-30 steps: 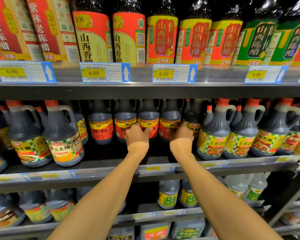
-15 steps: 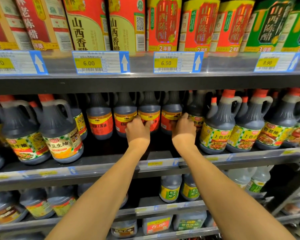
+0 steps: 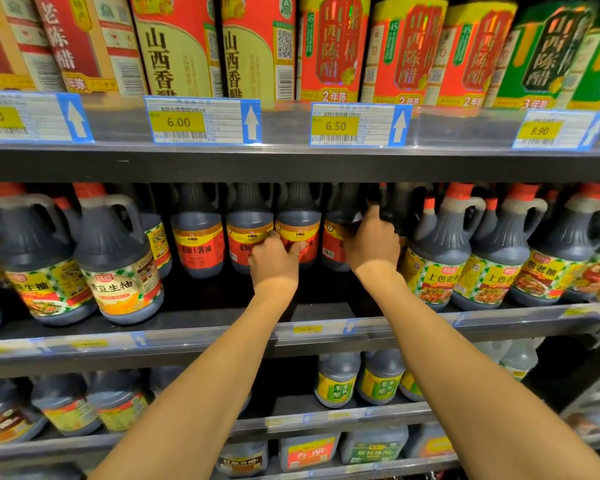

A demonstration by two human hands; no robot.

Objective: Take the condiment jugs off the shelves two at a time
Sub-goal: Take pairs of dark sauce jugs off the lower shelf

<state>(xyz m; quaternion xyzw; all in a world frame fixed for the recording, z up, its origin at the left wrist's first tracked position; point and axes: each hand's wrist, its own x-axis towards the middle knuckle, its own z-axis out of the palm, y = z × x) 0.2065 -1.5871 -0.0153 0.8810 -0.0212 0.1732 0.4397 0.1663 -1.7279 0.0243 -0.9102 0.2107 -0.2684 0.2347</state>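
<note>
While both arms reach deep into the middle shelf (image 3: 222,341), I take in the big things first: the upper shelf (image 3: 291,161) carries tall vinegar bottles (image 3: 333,50) above a row of price tags (image 3: 201,121), placed on the lip so each arrow points up at its product. Below, the handled jugs at the left (image 3: 118,265) and right (image 3: 437,258) stand at the front edge, while the red-labelled condiment jugs (image 3: 196,244) sit further back, which is why I have to stretch in. My left hand (image 3: 274,259) wraps the body of one of those jugs (image 3: 250,233), fingers curled round its left side and thumb lying on the neighbour's label. My right hand (image 3: 373,245) grips the next jug over (image 3: 340,233) high at the shoulder, thumb up along its dark side, likely to tip it forward. Both jugs look seated on the shelf, so I judge the pair gripped but not yet lifted.
</note>
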